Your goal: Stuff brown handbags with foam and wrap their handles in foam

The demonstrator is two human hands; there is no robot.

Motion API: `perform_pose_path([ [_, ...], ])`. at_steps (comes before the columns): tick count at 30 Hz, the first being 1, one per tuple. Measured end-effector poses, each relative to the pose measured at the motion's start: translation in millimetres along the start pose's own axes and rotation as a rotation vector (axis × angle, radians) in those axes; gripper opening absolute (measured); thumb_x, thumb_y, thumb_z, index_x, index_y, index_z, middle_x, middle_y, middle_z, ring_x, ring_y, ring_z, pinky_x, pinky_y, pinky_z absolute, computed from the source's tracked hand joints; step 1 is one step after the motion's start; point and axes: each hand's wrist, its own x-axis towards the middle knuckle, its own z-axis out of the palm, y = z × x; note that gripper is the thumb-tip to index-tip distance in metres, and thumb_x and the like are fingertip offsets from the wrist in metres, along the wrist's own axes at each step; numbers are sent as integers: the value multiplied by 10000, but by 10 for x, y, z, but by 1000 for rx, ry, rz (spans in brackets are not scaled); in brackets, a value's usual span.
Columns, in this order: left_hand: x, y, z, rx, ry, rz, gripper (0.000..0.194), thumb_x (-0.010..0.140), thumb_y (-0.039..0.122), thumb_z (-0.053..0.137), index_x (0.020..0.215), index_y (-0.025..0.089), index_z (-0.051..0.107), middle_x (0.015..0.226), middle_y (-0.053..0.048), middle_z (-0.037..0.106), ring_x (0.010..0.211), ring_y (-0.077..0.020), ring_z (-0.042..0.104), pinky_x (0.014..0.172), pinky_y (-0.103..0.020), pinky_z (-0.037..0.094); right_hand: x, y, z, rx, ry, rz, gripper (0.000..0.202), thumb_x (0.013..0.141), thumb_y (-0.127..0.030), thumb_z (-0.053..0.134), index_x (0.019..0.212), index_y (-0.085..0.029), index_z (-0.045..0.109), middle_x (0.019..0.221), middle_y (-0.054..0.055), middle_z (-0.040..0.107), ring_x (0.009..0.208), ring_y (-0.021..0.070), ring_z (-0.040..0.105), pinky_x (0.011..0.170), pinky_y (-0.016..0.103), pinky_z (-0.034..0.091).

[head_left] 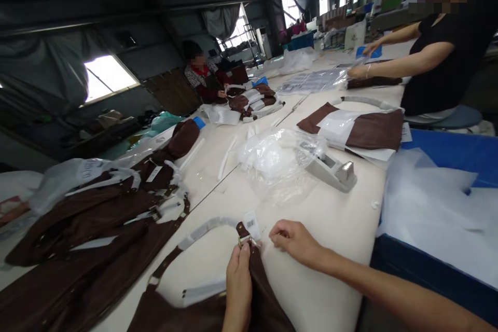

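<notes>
A dark brown handbag point(179, 316) lies before me at the table's front edge, its looped strap wrapped in white film. My left hand point(239, 277) is closed on the bag's upper corner, thumb just below the metal ring of the strap. A white tag with a barcode point(251, 224) sticks out beside that ring. To the right of the tag, apart from the bag, my right hand point(293, 241) is closed with its fingertips pinched together. Whatever it may hold is too small to make out.
A grey tape dispenser point(330, 168) stands beside crumpled clear plastic point(272, 158). More brown bags point(97, 218) are heaped at left; a wrapped one point(373, 129) lies at right. A blue bin point(408, 264) holds white sheets. Two people work across and to the right.
</notes>
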Motion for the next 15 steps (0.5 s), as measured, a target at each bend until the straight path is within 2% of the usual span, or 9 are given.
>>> perform_pose_path([
  [2,-9,-28,14,-74,3,-58,535,773,640,622,1054,187,668,879,-42,733,877,-235,679,822,-316,524,62,-12,-264,-263,131,-191,126,846,-226,557,795,-202,670,805,24,660,761,161,617,715,282,501],
  [4,-8,-56,20,-100,0,-84,563,753,669,636,1042,187,669,815,-37,724,812,-233,679,765,-313,531,233,-44,-515,-582,236,-345,225,922,-234,466,951,-199,687,1008,72,686,947,193,638,847,318,515],
  [7,1,-88,20,-103,-2,-66,566,756,668,640,1060,192,678,923,-56,737,939,-255,685,862,-330,524,665,-88,-769,-856,288,-376,320,928,-213,459,1176,-150,651,1269,153,622,1201,259,560,1032,414,449],
  [9,5,-101,16,-107,-11,-50,564,778,657,621,1098,196,675,1019,-69,733,1073,-278,657,968,-361,490,1015,-105,-831,-916,278,-363,413,871,-187,540,1269,-104,611,1387,199,546,1329,310,460,1118,473,359],
  [11,9,-120,9,-112,-23,-27,571,788,664,604,1114,200,672,1055,-79,727,1146,-299,626,1027,-390,459,1357,-120,-827,-977,253,-364,542,791,-177,643,1320,-74,582,1462,225,475,1407,341,369,1162,478,291],
  [13,22,-161,-4,-115,-33,-2,584,780,687,599,1100,205,680,1059,-85,725,1150,-312,621,1038,-400,450,1646,-142,-782,-1036,221,-369,642,730,-195,724,1339,-58,573,1484,242,448,1434,372,323,1168,469,265],
  [15,52,-231,-16,-121,-35,19,594,758,714,607,1065,212,694,1060,-90,724,1128,-315,626,1021,-385,457,1860,-170,-725,-1094,202,-376,692,732,-249,751,1365,-55,553,1499,258,421,1441,408,293,1151,500,252],
])
